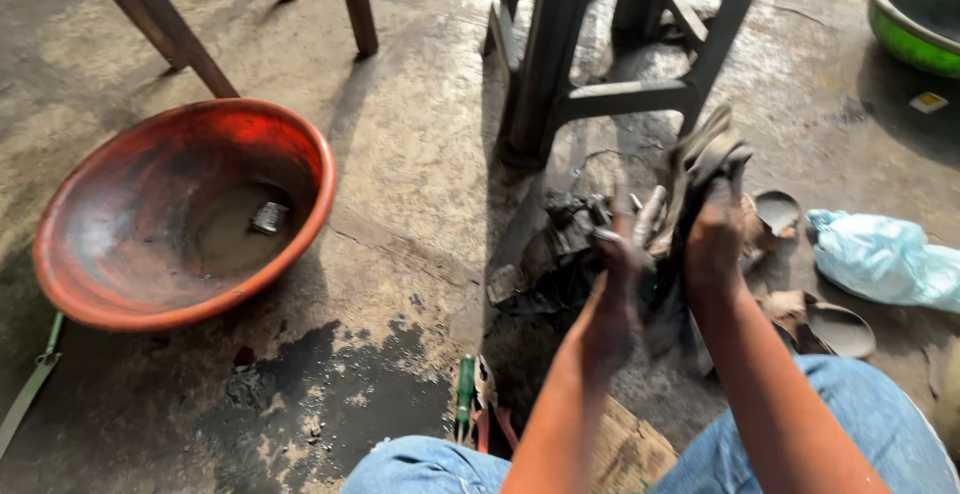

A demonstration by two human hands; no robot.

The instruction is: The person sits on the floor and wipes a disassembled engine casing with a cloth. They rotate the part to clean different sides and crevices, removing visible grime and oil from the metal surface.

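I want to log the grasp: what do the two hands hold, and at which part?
The right hand grips a dirty grey rag near its top. The left hand holds a greasy metal part by its lower end.

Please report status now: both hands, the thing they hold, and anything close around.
Left hand and right hand both grip a dirty grey rag. Orange basin sits apart. Pliers lie by the knee.

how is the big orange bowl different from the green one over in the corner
The orange bowl sits fully in view to the left of the hands, while the green bowl is cut off by the top right edge. The orange bowl holds murky liquid with a small grey object in it; the green bowl's contents cannot be seen. Both are round basins on the stained concrete floor.
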